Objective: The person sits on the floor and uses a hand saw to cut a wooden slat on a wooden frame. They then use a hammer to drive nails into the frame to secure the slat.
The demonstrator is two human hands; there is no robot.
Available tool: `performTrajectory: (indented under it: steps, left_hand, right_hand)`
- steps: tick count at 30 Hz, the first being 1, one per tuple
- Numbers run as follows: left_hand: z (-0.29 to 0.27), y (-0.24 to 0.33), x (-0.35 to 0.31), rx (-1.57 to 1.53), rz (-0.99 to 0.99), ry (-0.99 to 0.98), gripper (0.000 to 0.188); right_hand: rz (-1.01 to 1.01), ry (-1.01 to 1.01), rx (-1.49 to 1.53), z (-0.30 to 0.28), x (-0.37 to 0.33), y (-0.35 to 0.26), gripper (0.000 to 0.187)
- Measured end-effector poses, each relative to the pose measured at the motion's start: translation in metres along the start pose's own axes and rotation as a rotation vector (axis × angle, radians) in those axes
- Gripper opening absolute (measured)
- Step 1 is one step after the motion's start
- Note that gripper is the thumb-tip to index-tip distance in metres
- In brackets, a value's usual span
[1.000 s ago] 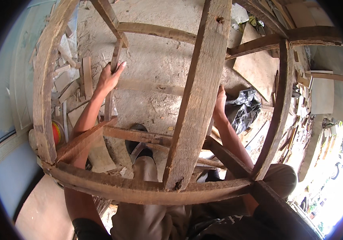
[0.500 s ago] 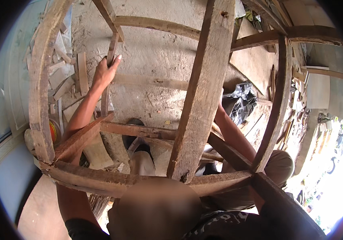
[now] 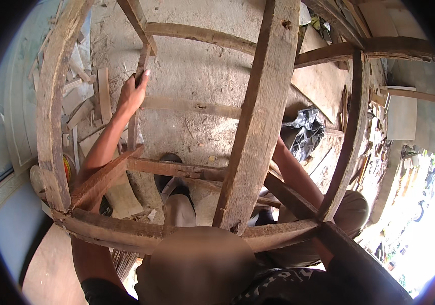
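A large open frame of rough wooden bars (image 3: 260, 112) surrounds both my arms, with a wide beam running up its middle. My left hand (image 3: 135, 91) is closed around a thin wooden upright (image 3: 142, 60) on the frame's left side, thumb pointing up along it. My right forearm (image 3: 296, 173) reaches through the frame's right half, and the wide beam hides that hand, so its fingers and anything in them cannot be seen. Below my left hand, a reddish crossbar (image 3: 176, 166) spans between the bars.
Crumpled black plastic (image 3: 306, 129) lies on the floor to the right of the beam. Wood offcuts (image 3: 104, 94) are scattered along the left, by a pale blue panel (image 3: 19, 101). More scraps and a flat board (image 3: 324, 86) lie on the right. My foot (image 3: 169, 170) is beneath the frame.
The frame has shifted very slightly within the picture. My left hand keeps its grip on the upright, and my right arm stays in nearly the same place.
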State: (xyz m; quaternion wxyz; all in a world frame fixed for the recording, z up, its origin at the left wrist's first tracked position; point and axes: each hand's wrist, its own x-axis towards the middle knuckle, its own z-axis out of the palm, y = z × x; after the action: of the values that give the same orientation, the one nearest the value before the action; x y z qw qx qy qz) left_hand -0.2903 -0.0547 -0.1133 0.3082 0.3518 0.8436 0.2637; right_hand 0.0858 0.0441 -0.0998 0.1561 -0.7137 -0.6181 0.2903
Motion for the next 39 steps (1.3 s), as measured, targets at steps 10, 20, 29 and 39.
performTrajectory:
  steps: [10,20,29,39]
  left_hand:
    - [0.007,0.013,-0.001,0.003,-0.071,-0.148,0.065]
    - [0.010,0.010,0.001,-0.241,0.115,-0.097,0.073]
    - [-0.027,-0.034,-0.045,-0.800,-0.266,-0.487,0.064]
    - [-0.038,-0.013,-0.084,-0.825,-0.237,-0.333,0.070]
  right_hand:
    - [-0.020,-0.030,0.252,0.020,0.031,0.067,0.049]
    - [0.047,-0.025,0.350,0.016,0.040,0.086,0.058]
    - [0.163,-0.456,0.681,-0.018,-0.019,0.039,0.071]
    - [0.175,-0.355,0.731,-0.042,-0.036,0.035,0.061]
